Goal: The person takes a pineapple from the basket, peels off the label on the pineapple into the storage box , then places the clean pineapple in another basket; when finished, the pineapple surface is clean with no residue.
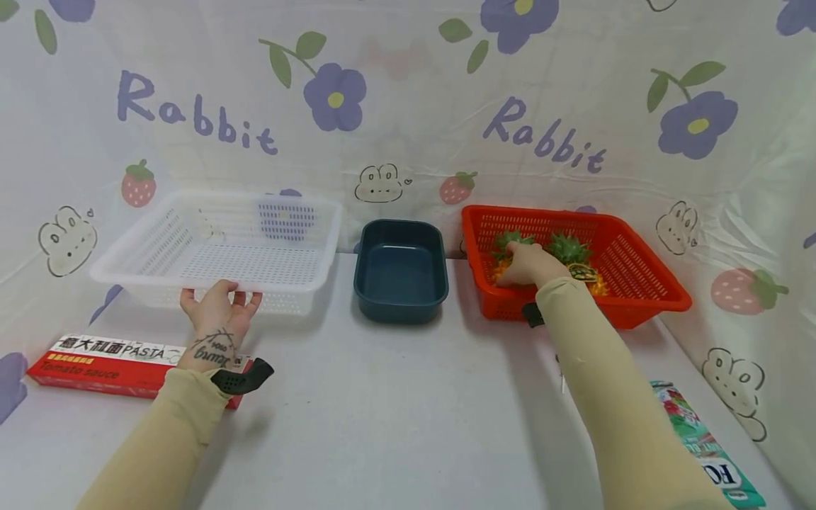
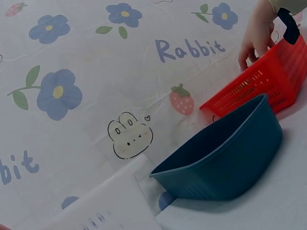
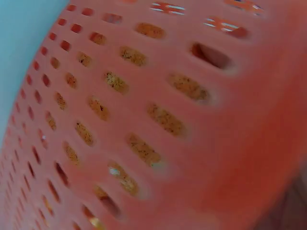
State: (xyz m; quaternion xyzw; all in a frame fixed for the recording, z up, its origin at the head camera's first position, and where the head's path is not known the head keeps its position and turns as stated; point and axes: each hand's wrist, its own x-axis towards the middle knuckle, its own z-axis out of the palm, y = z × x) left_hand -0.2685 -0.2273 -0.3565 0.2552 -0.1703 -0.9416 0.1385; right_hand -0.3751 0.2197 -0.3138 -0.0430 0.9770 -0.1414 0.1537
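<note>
At the left, my left hand [image 1: 219,315] grips the front rim of a white perforated plastic basket [image 1: 306,273]. Nothing lies inside that basket. My right hand [image 1: 532,265] reaches down over the front left of a red perforated basket [image 1: 650,283], its fingers around a pineapple [image 1: 501,269] with a green crown. The basket wall hides the fingertips. Beside it in the same basket is a second pineapple [image 1: 569,249], partly covered by the right wrist. Through the slots of the red wall [image 3: 230,124], the right wrist view shows speckled orange pineapple skin [image 3: 165,120].
A dark blue tub [image 1: 401,312] stands between the two baskets. A red-and-white pasta box [image 1: 102,372] lies before the white basket, partly under the left forearm. At the right edge lies a teal packet [image 1: 707,443]. A patterned cloth [image 1: 395,127] hangs behind everything.
</note>
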